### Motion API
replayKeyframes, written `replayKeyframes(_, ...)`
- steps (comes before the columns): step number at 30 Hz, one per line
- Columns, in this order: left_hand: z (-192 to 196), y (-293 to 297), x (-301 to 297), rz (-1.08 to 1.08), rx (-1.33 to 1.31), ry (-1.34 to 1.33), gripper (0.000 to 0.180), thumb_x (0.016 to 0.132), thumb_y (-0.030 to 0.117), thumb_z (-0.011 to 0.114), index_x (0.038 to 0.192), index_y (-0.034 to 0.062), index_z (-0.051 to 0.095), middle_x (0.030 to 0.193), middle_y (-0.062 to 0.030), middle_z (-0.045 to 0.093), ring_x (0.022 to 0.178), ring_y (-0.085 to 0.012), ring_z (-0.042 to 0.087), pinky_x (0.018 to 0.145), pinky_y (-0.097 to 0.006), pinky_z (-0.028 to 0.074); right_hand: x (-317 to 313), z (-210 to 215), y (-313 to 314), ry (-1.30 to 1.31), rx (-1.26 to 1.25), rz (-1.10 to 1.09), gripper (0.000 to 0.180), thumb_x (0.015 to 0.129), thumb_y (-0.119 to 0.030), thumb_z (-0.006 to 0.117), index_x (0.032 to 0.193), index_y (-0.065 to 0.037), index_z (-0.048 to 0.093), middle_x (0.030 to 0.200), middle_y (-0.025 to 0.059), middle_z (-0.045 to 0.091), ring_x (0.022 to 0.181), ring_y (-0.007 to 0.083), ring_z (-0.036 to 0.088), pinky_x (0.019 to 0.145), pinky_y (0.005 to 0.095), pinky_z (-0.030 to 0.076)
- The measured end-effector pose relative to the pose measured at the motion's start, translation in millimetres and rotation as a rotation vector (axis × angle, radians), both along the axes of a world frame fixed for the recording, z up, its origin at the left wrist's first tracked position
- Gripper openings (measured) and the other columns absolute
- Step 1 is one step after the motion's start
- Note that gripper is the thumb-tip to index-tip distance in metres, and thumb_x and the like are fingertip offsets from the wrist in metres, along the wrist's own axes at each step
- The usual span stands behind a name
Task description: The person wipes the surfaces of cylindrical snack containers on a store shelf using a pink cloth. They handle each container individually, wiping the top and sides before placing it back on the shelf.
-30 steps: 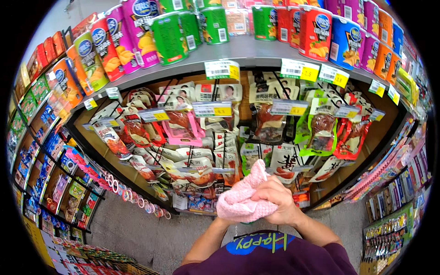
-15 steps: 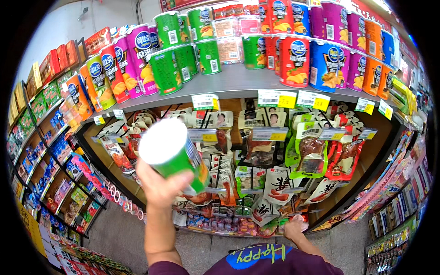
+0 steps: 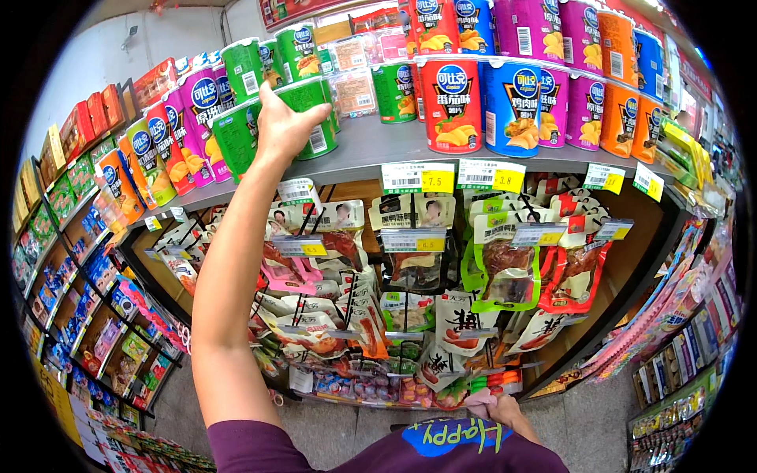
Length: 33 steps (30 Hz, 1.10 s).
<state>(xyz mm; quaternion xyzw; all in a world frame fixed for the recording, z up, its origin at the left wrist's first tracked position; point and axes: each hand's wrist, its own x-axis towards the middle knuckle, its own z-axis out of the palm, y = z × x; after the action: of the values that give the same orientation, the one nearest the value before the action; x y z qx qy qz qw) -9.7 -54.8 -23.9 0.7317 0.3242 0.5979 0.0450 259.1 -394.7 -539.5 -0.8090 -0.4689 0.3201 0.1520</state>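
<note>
Shop with price-tagged snack shelf (image 3: 380,143)

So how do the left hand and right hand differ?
Place: the left hand is up by the green chip canisters on the grey shelf; the right hand is low, near the bottom snack row.
Cloth: the right hand holds a pink cloth; the left hand shows none, thumb spread wide, grip unclear.
Both are bare.
</note>
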Motion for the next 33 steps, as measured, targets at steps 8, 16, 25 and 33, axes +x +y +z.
replayKeyframes(8,-7,15,-6,0.641,0.374,0.353,0.082,0.064,0.028,0.084,0.125,-0.0087,0.042,0.112,-0.0236,0.046,0.102,-0.039,0.051,0.089,-0.041,0.045,6,13,3,0.033,-0.05,0.025,0.038,0.085,-0.03,0.051,0.107,-0.002,0.063,0.099,0.0235,0.065,0.096,0.0378,0.063,0.082,0.0446,0.05)
replayKeyframes(16,1,-8,23,0.728,0.629,0.447,0.077,0.062,0.021,0.082,0.128,0.0029,0.047,0.11,-0.0173,0.049,0.102,-0.0309,0.05,0.086,-0.039,0.044,11,-20,13,-0.024,0.039,0.179,0.041,0.082,-0.033,0.056,0.109,-0.003,0.064,0.102,0.0251,0.064,0.096,0.0389,0.062,0.085,0.0442,0.049)
replayKeyframes(25,40,22,100,-0.173,-0.376,0.338,0.076,0.07,0.024,0.078,0.127,-0.0076,0.039,0.122,-0.0228,0.055,0.112,-0.0281,0.055,0.09,-0.039,0.045,12,-16,13,0.041,0.052,0.053,0.038,0.09,-0.033,0.046,0.103,-0.004,0.066,0.097,0.0234,0.066,0.094,0.0379,0.063,0.082,0.0465,0.049)
replayKeyframes(33,25,51,130,-0.135,-0.497,0.134,0.074,0.065,0.021,0.082,0.121,-0.008,0.041,0.111,-0.0198,0.059,0.099,-0.0248,0.06,0.078,-0.036,0.05,-1,46,-1,0.103,0.009,-0.059,0.036,0.089,-0.032,0.045,0.099,-0.004,0.066,0.091,0.0249,0.065,0.09,0.041,0.063,0.077,0.0474,0.049)
